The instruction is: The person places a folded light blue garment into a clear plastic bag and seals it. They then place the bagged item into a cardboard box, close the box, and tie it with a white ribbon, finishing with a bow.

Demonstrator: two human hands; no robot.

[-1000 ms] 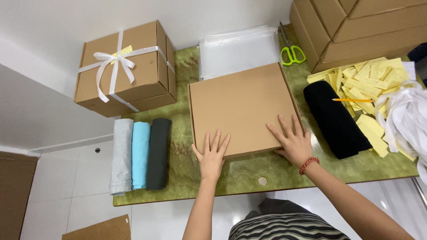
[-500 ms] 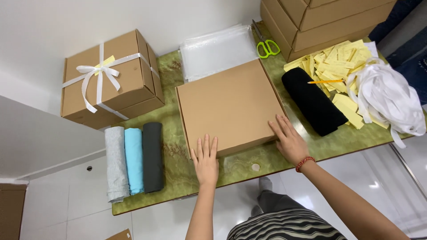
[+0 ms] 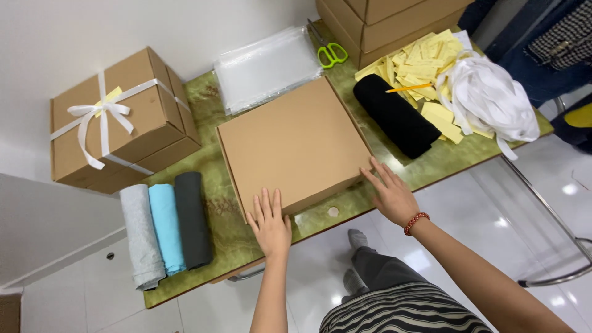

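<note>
Head view: a flat, closed cardboard box (image 3: 296,145) lies at the centre of the frame on a green marbled table (image 3: 216,213). The left hand (image 3: 270,225) lies flat against the box's near edge, fingers straight and close together, gripping nothing. The right hand (image 3: 390,194) touches the box's lower right corner, fingers slightly spread and open. At lower left lie three rolled cloths (image 3: 165,228), grey, light blue and dark. A ribbon-tied box (image 3: 117,120) stands at upper left. A black roll (image 3: 394,114) lies right of the box, beside yellow slips (image 3: 419,61).
</note>
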